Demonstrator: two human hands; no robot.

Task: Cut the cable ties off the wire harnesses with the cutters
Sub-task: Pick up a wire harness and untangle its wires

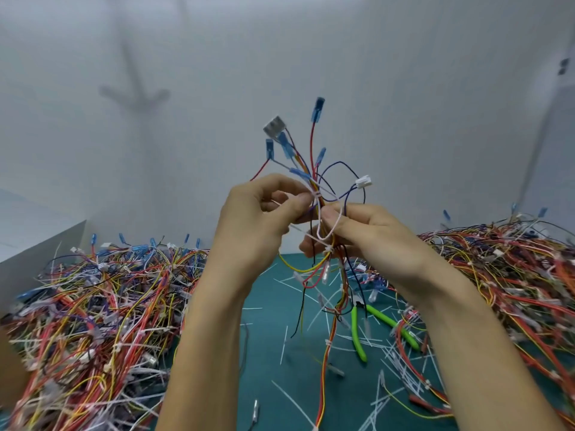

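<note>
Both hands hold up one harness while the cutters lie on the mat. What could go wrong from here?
1. The left hand and right hand both grip the wire harness, so fetching the cutters leaves one hand holding; it may slip.
2. Its dangling ends hang near the cutters and could snag them.
3. The cable tie sits tight among thin wires; a cut there might nick one.

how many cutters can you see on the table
1. The cutters, green-handled, lie on the teal mat right of centre, below the held harness. More could be buried under the left pile or right pile of wires.
</note>
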